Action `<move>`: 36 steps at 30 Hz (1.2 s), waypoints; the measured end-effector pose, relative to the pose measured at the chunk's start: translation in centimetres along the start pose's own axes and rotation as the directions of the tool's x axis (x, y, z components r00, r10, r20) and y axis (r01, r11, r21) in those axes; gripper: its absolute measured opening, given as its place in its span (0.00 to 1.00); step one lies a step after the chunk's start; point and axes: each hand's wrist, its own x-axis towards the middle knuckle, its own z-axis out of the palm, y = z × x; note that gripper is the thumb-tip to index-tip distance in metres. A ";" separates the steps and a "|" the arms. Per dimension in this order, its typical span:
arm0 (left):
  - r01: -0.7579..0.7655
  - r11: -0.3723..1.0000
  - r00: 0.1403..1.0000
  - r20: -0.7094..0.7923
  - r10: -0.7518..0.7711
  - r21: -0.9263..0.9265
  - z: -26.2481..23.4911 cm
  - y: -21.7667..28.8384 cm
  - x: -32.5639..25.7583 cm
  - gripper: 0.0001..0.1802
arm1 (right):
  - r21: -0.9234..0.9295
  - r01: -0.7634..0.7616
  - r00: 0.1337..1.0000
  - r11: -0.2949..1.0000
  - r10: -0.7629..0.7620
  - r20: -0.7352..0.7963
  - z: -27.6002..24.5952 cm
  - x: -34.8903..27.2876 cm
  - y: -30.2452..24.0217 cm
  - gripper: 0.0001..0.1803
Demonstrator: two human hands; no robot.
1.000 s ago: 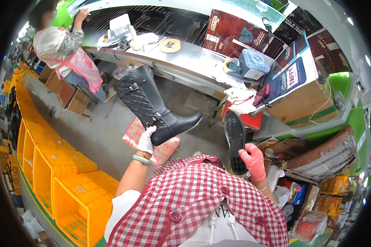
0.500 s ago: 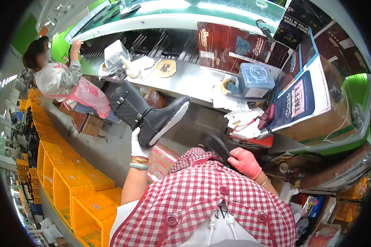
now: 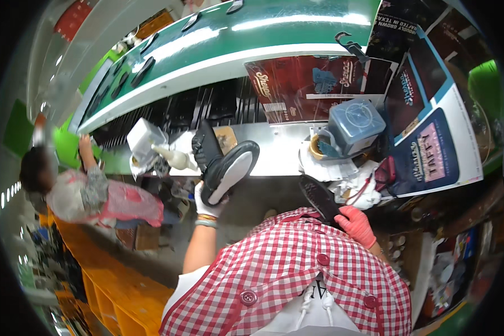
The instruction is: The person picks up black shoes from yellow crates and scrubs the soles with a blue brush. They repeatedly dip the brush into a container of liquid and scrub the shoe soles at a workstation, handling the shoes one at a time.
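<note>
Black leather, quilted on the shaft: a tall boot (image 3: 221,162) is lifted over the front edge of the steel workbench (image 3: 274,154), its pale sole turned up toward the camera and its toe pointing right. The left hand (image 3: 207,203), in a white glove, grips it from below at the heel end, fingers closed around it. The right hand (image 3: 357,224), in a red glove, is closed on a dark shoe sole (image 3: 319,197) held low, just under the bench edge and well apart from the boot.

Behind the boot on the bench lie a tan round pad (image 3: 227,138), a white bottle (image 3: 171,158) on its side and a crumpled white bag (image 3: 143,140). To the right stand a blue lidded tub (image 3: 355,124) and a roll of tape (image 3: 317,147) over loose papers. Printed cardboard boxes (image 3: 431,145) crowd the right end. Another person (image 3: 89,187) in a pink apron works at the left, beside yellow crates (image 3: 117,291).
</note>
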 end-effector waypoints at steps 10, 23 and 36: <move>0.249 0.968 0.966 0.081 -0.245 -0.038 -5.9 8.5 8.1 0.30 | -0.134 0.058 0.998 0.989 -0.054 0.033 11.0 10.0 -7.7 0.13; 0.439 0.895 0.876 0.259 -0.407 -0.078 -10.2 9.7 13.2 0.31 | 0.151 -0.192 0.966 0.970 0.214 -0.147 16.5 16.8 -8.1 0.16; 0.233 0.947 0.944 0.183 -0.275 0.219 -9.9 10.1 16.2 0.33 | 0.259 -0.290 0.915 0.921 0.346 -0.206 17.6 18.2 -6.5 0.16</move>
